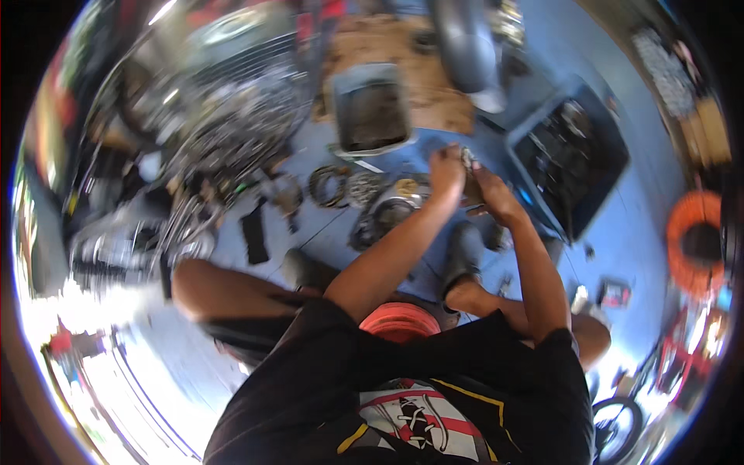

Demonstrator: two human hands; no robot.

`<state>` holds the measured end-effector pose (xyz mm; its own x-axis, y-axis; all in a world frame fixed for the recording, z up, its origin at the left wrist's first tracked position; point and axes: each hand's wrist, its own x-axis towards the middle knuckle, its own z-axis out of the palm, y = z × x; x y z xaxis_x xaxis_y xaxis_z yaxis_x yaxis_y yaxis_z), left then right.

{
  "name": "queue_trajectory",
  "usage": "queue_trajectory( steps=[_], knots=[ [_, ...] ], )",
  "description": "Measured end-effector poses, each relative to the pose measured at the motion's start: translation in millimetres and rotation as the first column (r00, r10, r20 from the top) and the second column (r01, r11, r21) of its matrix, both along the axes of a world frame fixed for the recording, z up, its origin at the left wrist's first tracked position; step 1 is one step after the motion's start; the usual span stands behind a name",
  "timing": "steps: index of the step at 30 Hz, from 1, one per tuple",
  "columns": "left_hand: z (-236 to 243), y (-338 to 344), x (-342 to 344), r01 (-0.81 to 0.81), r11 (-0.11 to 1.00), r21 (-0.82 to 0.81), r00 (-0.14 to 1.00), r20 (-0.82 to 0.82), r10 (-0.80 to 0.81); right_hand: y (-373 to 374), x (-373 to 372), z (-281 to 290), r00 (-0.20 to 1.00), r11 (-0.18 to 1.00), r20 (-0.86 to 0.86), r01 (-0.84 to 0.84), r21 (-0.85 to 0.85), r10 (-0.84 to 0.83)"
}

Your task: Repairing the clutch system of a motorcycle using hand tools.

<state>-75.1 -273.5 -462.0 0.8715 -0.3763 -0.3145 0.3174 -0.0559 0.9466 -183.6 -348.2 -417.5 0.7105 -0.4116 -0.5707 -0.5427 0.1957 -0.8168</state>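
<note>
My left hand and my right hand meet in front of me, between a grey basin and a dark crate. Both are closed around a small silvery metal part, blurred and mostly covered by the fingers. Something brownish and flat shows between my palms; its kind is unclear. Below and left of my left hand, a metal engine part lies on the blue floor. Beside it are a toothed metal disc and a dark ring.
The grey basin with dark contents stands ahead on brown cardboard. At right is the crate of dark parts. A motorcycle engine fills the upper left. A black flat object lies near my left foot; an orange ring is far right.
</note>
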Motion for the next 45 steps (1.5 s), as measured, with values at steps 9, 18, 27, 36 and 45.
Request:
queue_trajectory(
  steps=[9, 18, 27, 36, 45],
  knots=[
    [207.8, 223.2, 97.1, 0.514, 0.423, 0.746, 0.322, 0.29, -0.901, 119.7, 135.3, 111.0, 0.79, 0.551, 0.446, 0.169, -0.817, 0.42],
    [265.1, 375.5, 76.7, 0.199, 0.445, 0.873, 0.441, 0.326, -0.836, 218.6, 263.5, 96.8, 0.737, -0.263, 0.064, 0.318, -0.911, 0.673],
    [283.0, 427.5, 76.9, 0.204, 0.489, 0.848, 0.501, 0.339, -0.796, 212.5, 237.9, 88.1, 0.706, -0.049, 0.154, 0.259, -0.965, 0.691],
    [291.8, 425.7, 71.7, 0.143, 0.56, 0.816, 0.424, 0.461, -0.78, 225.4, 229.6, 95.3, 0.832, -0.254, 0.02, 0.192, -0.948, 0.555],
    [276.1, 409.1, 66.0, 0.071, 0.534, 0.843, 0.353, 0.479, -0.804, 248.3, 282.3, 101.9, 0.904, -0.542, -0.275, -0.059, -0.838, 0.327]
  ],
)
